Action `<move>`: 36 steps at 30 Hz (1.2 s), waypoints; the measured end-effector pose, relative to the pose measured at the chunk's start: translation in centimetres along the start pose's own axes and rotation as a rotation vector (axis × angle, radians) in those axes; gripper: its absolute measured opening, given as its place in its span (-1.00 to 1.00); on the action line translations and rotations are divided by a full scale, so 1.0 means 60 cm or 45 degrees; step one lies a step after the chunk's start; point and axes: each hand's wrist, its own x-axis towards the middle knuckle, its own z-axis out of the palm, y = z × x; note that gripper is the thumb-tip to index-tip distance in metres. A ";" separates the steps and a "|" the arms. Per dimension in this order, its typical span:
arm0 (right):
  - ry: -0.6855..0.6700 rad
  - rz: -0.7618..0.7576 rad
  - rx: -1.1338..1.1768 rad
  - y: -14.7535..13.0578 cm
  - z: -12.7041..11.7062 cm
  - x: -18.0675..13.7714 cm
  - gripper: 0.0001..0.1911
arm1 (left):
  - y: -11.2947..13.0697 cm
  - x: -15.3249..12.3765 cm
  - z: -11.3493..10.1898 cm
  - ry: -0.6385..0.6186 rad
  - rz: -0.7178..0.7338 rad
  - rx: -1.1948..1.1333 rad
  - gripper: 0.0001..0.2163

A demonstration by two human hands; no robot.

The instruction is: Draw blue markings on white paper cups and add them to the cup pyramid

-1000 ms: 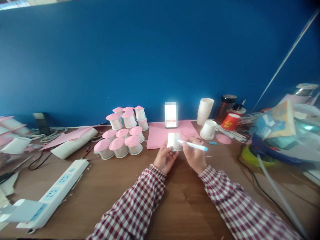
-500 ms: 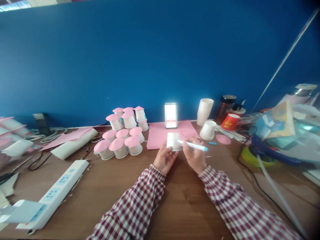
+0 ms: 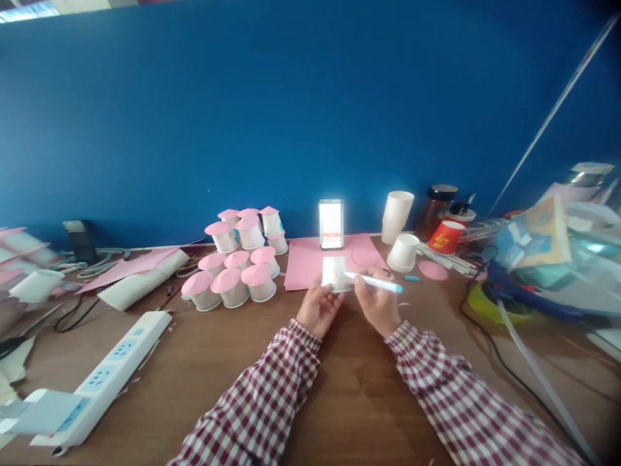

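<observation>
Left hand (image 3: pixel 317 309) is wrapped around a small white paper cup (image 3: pixel 334 272), held upside down just above its fingertips. Right hand (image 3: pixel 381 305) is pinched on a pen (image 3: pixel 376 283), tip pointing left at the cup wall.

Judgement, for clean marking:
- brace the right wrist on the table
- turn the cup with the left thumb, not the pen
- keep the squeeze light, since thin paper dents

Hard to see:
- tip contact with the cup, cannot tell
- cup rim, behind the left fingers
- any marks on the wall, too blurred
- phone (image 3: pixel 331 224) beyond the hands, screen unreadable

Pink sheet (image 3: pixel 303 265) lies just past the left hand. Pen cap (image 3: pixel 412 278) lies right of the right hand.
</observation>
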 end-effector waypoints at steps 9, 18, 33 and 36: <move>-0.006 -0.001 -0.015 -0.001 -0.001 0.001 -0.91 | 0.002 0.001 0.000 0.031 0.007 -0.027 -0.62; 0.000 -0.019 -0.025 0.001 -0.001 0.001 -0.90 | 0.003 0.002 -0.002 0.044 0.017 -0.034 -0.64; -0.008 -0.027 -0.045 0.001 -0.001 0.001 -0.92 | 0.005 0.004 -0.004 0.047 0.033 -0.036 -0.61; -0.018 -0.016 -0.036 0.003 0.000 -0.001 -0.92 | 0.006 0.004 -0.005 0.052 0.035 -0.036 -0.61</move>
